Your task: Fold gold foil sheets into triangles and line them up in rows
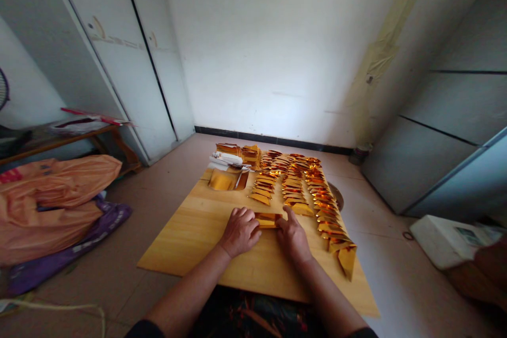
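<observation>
A small folded piece of gold foil paper (266, 219) lies on the wooden board (190, 237) just in front of me. My left hand (240, 231) presses its left end with the fingers curled down. My right hand (292, 236) holds its right end, fingers bent and the forefinger stretched forward. Beyond the hands, three rows of folded gold paper pieces (295, 190) lie overlapping, the right row running down to the board's near right edge. A stack of flat gold sheets (222, 179) sits at the far left of the board.
White packets and more gold paper (233, 157) lie at the board's far end. Orange and purple bags (51, 200) are heaped on the floor to the left, beside white cabinet doors (130, 63). A white box (443, 240) sits at the right, below grey panels.
</observation>
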`<action>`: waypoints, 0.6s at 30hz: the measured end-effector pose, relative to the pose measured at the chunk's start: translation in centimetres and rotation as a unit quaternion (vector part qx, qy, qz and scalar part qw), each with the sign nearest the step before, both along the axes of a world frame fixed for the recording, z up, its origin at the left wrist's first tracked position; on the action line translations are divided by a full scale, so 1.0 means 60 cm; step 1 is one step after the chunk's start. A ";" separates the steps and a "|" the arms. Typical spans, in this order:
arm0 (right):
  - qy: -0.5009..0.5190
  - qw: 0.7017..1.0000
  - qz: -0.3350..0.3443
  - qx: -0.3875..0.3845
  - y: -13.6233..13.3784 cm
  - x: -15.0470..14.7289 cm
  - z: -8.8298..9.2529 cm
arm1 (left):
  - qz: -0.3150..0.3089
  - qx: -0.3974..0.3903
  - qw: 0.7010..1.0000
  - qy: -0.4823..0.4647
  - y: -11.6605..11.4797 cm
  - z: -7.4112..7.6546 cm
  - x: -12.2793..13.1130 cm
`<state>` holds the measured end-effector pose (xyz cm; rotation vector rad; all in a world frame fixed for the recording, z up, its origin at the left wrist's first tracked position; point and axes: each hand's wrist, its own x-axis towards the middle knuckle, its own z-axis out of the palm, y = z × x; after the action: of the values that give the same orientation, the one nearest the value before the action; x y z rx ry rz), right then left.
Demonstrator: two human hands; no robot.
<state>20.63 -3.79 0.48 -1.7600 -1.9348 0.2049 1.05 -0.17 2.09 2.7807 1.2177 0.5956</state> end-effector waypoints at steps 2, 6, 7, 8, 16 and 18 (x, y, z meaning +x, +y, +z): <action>-0.031 0.999 0.012 0.031 -0.009 0.000 0.003 | 0.000 -0.003 1.000 -0.003 0.001 -0.002 0.000; -0.079 0.995 0.038 0.052 -0.024 0.002 0.011 | -0.018 -0.006 1.000 -0.015 0.004 -0.010 0.001; -0.085 0.994 0.048 0.047 -0.026 0.002 0.012 | -0.024 -0.006 1.000 -0.020 0.005 -0.013 0.001; -0.088 0.994 0.057 0.040 -0.028 0.002 0.012 | -0.029 -0.007 0.999 -0.024 0.006 -0.015 0.000; -0.016 0.996 0.087 0.015 -0.025 0.017 0.001 | -0.041 -0.014 0.998 -0.050 0.008 -0.023 -0.006; 0.001 0.995 0.095 0.011 -0.024 0.021 0.003 | -0.040 -0.018 0.997 -0.059 0.009 -0.021 -0.009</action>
<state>21.90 -5.26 0.67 -1.5603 -2.0956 0.2504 0.50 0.36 0.82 2.7068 1.0775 0.7123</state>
